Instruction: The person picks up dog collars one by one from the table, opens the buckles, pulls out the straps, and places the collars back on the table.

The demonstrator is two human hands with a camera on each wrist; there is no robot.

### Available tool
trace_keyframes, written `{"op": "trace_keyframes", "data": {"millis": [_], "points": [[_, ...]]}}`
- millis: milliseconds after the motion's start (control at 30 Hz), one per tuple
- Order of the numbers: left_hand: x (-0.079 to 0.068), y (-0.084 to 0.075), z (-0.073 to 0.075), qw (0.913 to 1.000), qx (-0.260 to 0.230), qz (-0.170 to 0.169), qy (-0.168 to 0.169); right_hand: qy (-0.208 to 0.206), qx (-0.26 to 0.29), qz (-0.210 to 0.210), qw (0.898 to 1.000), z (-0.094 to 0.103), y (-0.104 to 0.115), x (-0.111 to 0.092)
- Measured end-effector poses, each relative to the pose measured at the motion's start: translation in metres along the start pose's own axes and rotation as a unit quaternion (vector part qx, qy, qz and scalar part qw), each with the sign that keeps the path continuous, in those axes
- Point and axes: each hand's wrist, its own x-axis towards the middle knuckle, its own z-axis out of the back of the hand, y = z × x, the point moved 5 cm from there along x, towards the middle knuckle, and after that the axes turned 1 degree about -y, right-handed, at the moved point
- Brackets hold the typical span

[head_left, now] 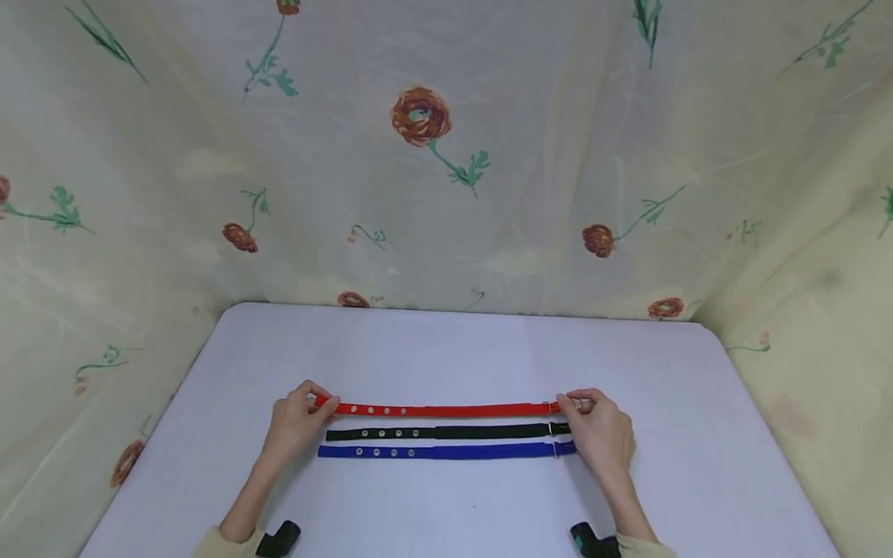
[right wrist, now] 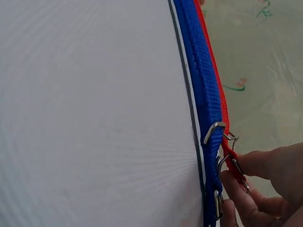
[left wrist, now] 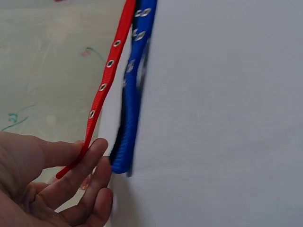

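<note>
Three flat collars with metal eyelets at the left and buckles at the right lie roughly parallel in the head view. Farthest back is the red collar point(head_left: 460, 411), stretched out straight between both hands. My left hand point(head_left: 294, 422) pinches its eyelet end between thumb and fingers, seen closely in the left wrist view. At the other end, my right hand point(head_left: 603, 434) pinches the red collar near its metal buckle point(right wrist: 237, 166). Nearer to me are the black collar point(head_left: 488, 432) and, in front of it, the blue collar point(head_left: 488, 450). The right fingers partly cover the black collar's buckle end.
All of this is on a white-covered table point(head_left: 432, 356) with rounded far corners. A flower-patterned curtain point(head_left: 516, 232) hangs behind it and along both sides. Dark wrist devices point(head_left: 279, 539) show by both sleeves.
</note>
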Motion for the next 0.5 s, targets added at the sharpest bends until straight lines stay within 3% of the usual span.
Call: {"op": "trace_keyframes", "data": {"millis": [100, 333, 500], "points": [[-0.0013, -0.0009, -0.0014, 0.9999, 0.007, -0.008, -0.008, -0.004, -0.011, 0.003, 1.000, -0.0018, -0.0038, 0.0022], [0.0003, -0.0033, -0.0053, 0.9996, 0.005, -0.022, 0.016, 0.009, -0.037, 0.016, 0.999, -0.0023, -0.0074, 0.0075], [-0.0010, -0.0048, -0.0081, 0.9997, 0.014, -0.022, -0.001, 0.029, -0.078, 0.030, 0.996, 0.0014, -0.0059, 0.0088]]}}
